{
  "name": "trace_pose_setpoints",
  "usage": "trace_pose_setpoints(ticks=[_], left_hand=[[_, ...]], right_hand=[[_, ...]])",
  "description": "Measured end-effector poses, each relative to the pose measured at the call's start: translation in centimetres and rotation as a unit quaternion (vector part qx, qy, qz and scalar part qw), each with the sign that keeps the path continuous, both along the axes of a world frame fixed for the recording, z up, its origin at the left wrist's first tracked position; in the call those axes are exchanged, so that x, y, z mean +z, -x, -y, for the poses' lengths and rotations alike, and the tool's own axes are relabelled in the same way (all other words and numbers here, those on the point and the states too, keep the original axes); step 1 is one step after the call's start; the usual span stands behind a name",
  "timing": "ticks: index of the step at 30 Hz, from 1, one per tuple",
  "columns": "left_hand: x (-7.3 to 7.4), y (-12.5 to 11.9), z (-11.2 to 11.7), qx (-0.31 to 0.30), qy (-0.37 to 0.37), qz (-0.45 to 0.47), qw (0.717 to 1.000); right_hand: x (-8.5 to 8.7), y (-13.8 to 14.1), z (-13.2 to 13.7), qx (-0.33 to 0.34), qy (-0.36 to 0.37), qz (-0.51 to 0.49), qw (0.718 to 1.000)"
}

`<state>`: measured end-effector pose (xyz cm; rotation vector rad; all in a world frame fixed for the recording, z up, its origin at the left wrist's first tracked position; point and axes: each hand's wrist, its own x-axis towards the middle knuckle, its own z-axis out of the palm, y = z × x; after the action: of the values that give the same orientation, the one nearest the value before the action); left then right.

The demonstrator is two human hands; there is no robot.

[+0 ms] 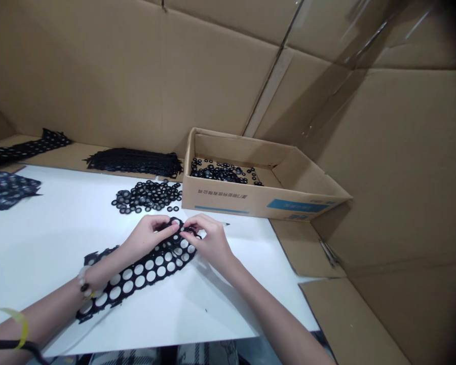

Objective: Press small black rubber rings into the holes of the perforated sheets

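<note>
Our left hand (pixel 152 237) and right hand (pixel 209 242) sit close together, palms down, past the near edge of the desk (pixel 144 340). Left fingertips (pixel 174 228) and right fingertips (pixel 186 234) are almost touching, curled down in a pinch. Left forearm (pixel 41 315) comes in low from the left; right forearm (pixel 277 324) comes in from bottom right. Both arms angle inward.

White table top (pixel 53 238) with a cardboard ledge (pixel 76 157) behind it

On the table lie a loose pile of black rings (pixel 147 196) at the middle, a black perforated sheet (pixel 5 190) at the left edge and a black perforated strip (pixel 137 279) at lower middle — an open cardboard box (pixel 220 197) stands right of the rings; on the ledge, at upper left, is a stack of black strips (pixel 133 162).
</note>
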<state>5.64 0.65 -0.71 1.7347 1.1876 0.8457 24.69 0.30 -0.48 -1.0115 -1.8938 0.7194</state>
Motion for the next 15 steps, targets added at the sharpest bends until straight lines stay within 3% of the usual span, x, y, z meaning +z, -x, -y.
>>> trace_pose_setpoints(ticks=[6,15], left_hand=[[0.56,-0.2,0.25,0.016,-0.002,-0.033,0.999],[0.78,-0.22,0.67,-0.012,-0.047,-0.097,0.994]], right_hand=[[-0.16,0.26,0.2,0.001,0.007,0.005,1.0],[0.19,0.3,0.35,0.05,0.037,0.036,0.997]])
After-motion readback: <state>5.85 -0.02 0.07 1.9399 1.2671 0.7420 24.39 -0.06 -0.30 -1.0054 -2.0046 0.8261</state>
